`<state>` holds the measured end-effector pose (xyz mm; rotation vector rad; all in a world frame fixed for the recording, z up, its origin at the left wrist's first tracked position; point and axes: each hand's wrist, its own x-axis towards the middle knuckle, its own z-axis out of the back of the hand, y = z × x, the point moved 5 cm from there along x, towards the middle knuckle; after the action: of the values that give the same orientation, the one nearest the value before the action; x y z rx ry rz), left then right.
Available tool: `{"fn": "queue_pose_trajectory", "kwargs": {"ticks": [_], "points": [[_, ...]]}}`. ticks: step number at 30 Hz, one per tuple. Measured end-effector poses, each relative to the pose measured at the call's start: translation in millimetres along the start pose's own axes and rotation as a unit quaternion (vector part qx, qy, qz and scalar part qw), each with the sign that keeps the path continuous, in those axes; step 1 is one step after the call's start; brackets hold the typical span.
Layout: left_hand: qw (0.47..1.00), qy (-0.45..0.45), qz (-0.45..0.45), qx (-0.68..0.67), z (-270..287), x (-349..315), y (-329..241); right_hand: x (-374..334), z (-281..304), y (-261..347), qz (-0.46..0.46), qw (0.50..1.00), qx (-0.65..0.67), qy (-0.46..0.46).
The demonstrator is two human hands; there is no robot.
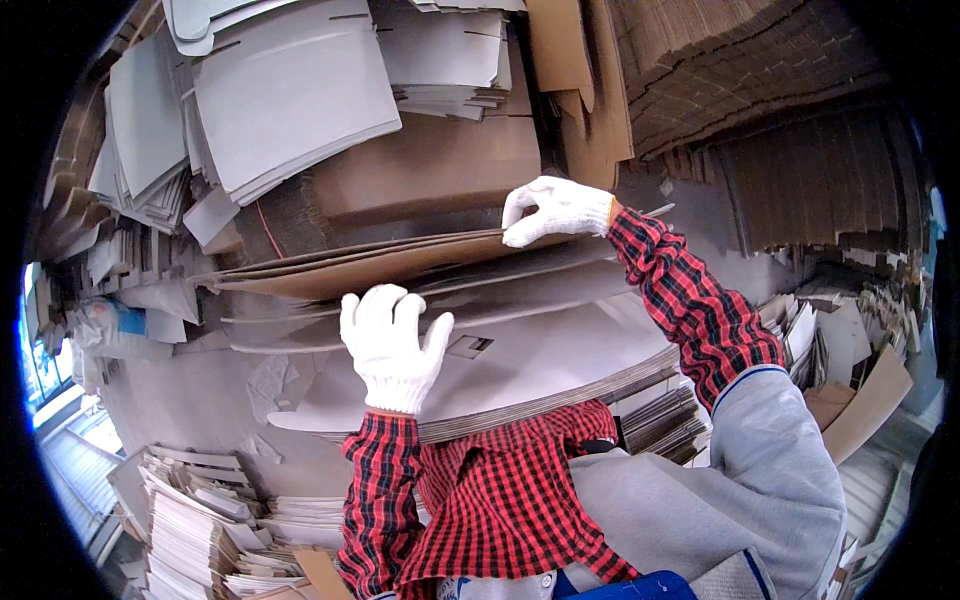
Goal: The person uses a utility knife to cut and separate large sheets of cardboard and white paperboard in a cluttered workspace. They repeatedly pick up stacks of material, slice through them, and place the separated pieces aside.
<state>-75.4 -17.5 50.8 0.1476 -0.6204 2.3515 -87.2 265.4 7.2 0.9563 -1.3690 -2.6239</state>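
Note:
Both hands wear white knit gloves. My right hand (pixel 562 210) curls its fingers and thumb at the upper edge of several brown cardboard sheets (pixel 400 264), which stand tilted on edge. In front of them, my left hand (pixel 393 345) is open, its fingers stretched upward and its thumb apart; whether its fingertips touch the sheets I cannot tell. Below the raised sheets lies a stack of large, pale cardboard sheets (pixel 520 362), with a small dark rectangular mark or cutout near my left hand. The stack's near edge is close to my body.
White flat cardboard pieces (pixel 295 95) are piled at the far left. Tall brown cardboard stacks (pixel 740 75) stand at the far right. More cardboard (pixel 190 530) lies near left, and loose pieces (pixel 840 345) crowd the right side. A plastic bag (pixel 115 328) sits at left.

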Motion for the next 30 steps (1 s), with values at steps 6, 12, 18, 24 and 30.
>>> {"fn": "queue_pose_trajectory", "kwargs": {"ticks": [6, 12, 18, 24, 30], "points": [[0.988, 0.063, 0.129, 0.056, -10, 9, 6, -1, 0, 0, -0.004, 1.000, 0.003, -0.002], [0.984, 0.064, 0.139, 0.086, -14, 8, 6, 1, 0, 3, 0.006, 1.000, -0.002, 0.002], [0.981, 0.076, 0.149, 0.095, -12, 19, 6, -2, -1, 0, 0.000, 1.000, 0.002, 0.000], [0.983, 0.075, 0.133, 0.104, -14, 8, 6, -1, 1, 7, 0.008, 1.000, 0.005, -0.002], [0.986, 0.041, 0.129, 0.100, -11, -4, -2, 2, 1, -5, 0.001, 1.000, 0.011, -0.008]]}}
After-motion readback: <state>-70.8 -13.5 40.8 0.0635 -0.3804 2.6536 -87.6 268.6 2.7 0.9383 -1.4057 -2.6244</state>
